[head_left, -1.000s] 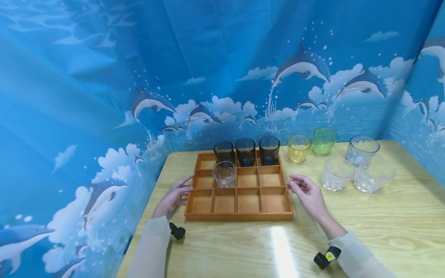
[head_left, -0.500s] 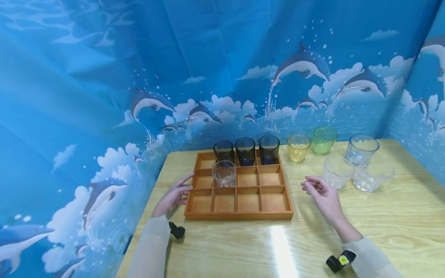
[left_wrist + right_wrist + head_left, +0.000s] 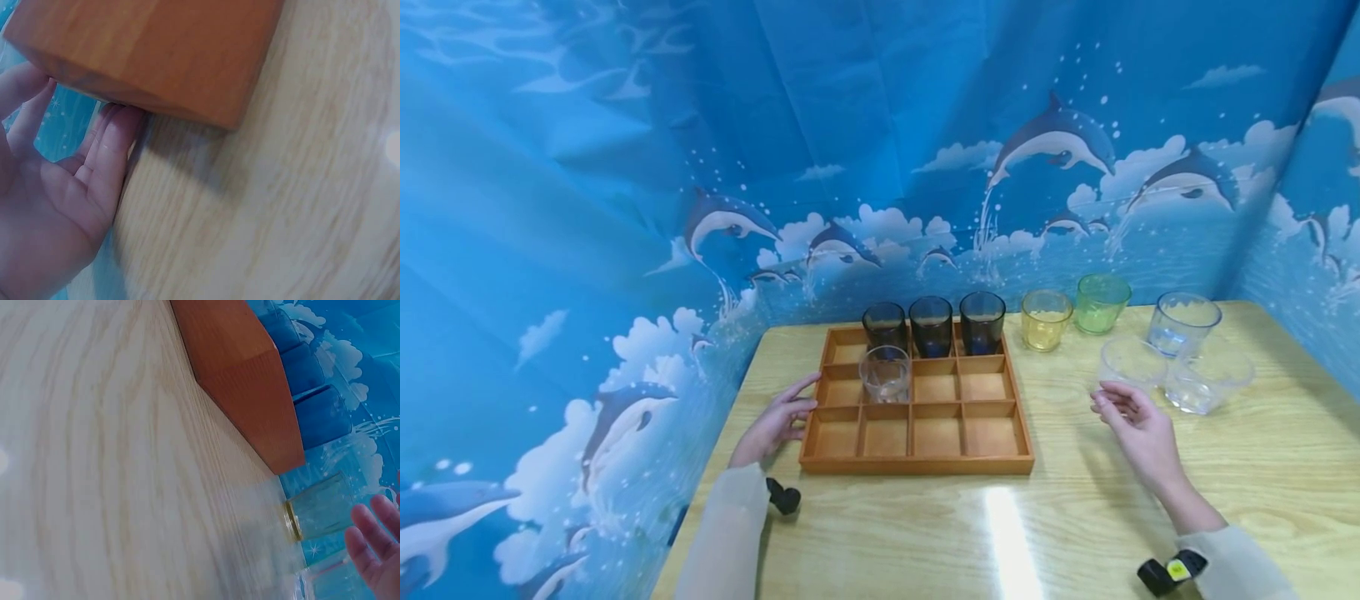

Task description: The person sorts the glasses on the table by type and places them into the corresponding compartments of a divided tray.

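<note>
A divided wooden tray point(image 3: 917, 468) lies on the table. My left hand point(image 3: 775, 429) rests at its left side; in the left wrist view the fingertips point(image 3: 128, 119) touch the wood. Dark glasses stand in the back row: a left one point(image 3: 884, 325), a middle one point(image 3: 931, 327) and a right one point(image 3: 982, 323). In the middle row, second compartment from the left, sits a clear glass point(image 3: 885, 379). My right hand point(image 3: 1138, 429) is over the table right of the tray, holding nothing, fingers loosely bent. Its fingertips overlap a clear glass point(image 3: 1131, 360) in the head view.
Beside that glass is another clear glass point(image 3: 1202, 387). Behind them stand a yellow glass point(image 3: 1045, 323), a green glass point(image 3: 1102, 304) and a bluish glass point(image 3: 1183, 325). A blue dolphin-print curtain point(image 3: 880, 167) borders the table's back and left.
My right hand has left the tray's right side and moved rightward to the clear glasses. My left hand and the tray have stayed in place.
</note>
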`<action>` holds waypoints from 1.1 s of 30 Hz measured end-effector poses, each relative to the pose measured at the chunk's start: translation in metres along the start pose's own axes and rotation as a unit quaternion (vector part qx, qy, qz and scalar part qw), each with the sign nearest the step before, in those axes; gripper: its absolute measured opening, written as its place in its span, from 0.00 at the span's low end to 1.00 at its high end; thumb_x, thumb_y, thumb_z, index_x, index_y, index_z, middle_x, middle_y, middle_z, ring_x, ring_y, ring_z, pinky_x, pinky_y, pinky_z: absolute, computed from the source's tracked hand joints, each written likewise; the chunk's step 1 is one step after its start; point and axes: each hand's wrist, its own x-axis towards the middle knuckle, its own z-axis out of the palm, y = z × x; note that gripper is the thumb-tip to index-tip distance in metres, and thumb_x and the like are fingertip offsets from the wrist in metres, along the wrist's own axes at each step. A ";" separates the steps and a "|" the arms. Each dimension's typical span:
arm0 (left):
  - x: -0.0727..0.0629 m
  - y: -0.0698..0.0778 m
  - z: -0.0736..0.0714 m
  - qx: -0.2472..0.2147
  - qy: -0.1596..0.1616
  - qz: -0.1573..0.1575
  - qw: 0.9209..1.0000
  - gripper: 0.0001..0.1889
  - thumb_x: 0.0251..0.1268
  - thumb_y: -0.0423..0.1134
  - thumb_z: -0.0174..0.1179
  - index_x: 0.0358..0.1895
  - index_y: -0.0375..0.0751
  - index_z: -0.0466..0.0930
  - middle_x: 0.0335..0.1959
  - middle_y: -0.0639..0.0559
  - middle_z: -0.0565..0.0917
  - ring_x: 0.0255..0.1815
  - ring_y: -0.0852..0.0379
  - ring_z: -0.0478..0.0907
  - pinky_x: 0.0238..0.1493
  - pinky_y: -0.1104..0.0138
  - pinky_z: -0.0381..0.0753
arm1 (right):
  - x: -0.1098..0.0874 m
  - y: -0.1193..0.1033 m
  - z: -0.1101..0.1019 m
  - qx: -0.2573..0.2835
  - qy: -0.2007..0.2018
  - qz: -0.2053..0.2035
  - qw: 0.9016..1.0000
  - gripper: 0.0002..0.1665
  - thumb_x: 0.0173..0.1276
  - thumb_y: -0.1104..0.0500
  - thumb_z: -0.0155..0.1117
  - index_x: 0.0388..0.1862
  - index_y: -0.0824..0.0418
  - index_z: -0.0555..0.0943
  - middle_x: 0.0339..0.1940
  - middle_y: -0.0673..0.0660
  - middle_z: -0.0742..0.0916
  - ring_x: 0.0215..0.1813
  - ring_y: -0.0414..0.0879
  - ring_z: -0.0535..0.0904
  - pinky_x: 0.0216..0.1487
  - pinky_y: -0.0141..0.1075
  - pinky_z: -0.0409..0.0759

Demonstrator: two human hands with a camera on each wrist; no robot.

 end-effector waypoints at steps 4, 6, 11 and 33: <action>0.000 0.001 0.001 0.002 -0.003 0.002 1.000 0.30 0.69 0.37 0.51 0.72 0.57 0.56 0.64 0.41 0.61 0.41 0.52 0.66 0.33 0.62 0.74 | 0.001 0.001 -0.007 -0.039 0.056 0.006 0.998 0.16 0.63 0.71 0.59 0.51 0.73 0.75 0.37 0.41 0.83 0.37 0.31 0.79 0.38 0.20 0.74; 0.000 0.000 0.001 0.002 -0.002 0.003 1.000 0.30 0.69 0.37 0.51 0.72 0.57 0.56 0.65 0.40 0.60 0.42 0.52 0.66 0.32 0.62 0.74 | 0.001 0.002 -0.009 -0.052 0.097 0.010 0.994 0.17 0.62 0.71 0.60 0.50 0.72 0.76 0.36 0.38 0.83 0.38 0.30 0.78 0.39 0.19 0.73; 0.000 0.001 0.002 0.000 -0.002 0.004 1.000 0.30 0.69 0.37 0.51 0.72 0.57 0.56 0.65 0.40 0.60 0.42 0.52 0.67 0.33 0.62 0.74 | 0.004 0.003 -0.016 -0.076 0.193 0.011 0.978 0.22 0.58 0.70 0.64 0.53 0.72 0.75 0.40 0.41 0.81 0.42 0.33 0.76 0.39 0.18 0.71; 0.015 -0.018 -0.005 0.002 0.030 0.010 1.000 0.27 0.67 0.40 0.54 0.68 0.64 0.62 0.66 0.46 0.61 0.45 0.51 0.67 0.31 0.62 0.74 | 0.027 0.016 -0.028 -0.102 0.072 0.171 0.977 0.58 0.60 0.49 0.66 0.74 0.59 0.37 0.72 0.67 0.50 0.71 0.63 0.47 0.66 0.55 0.49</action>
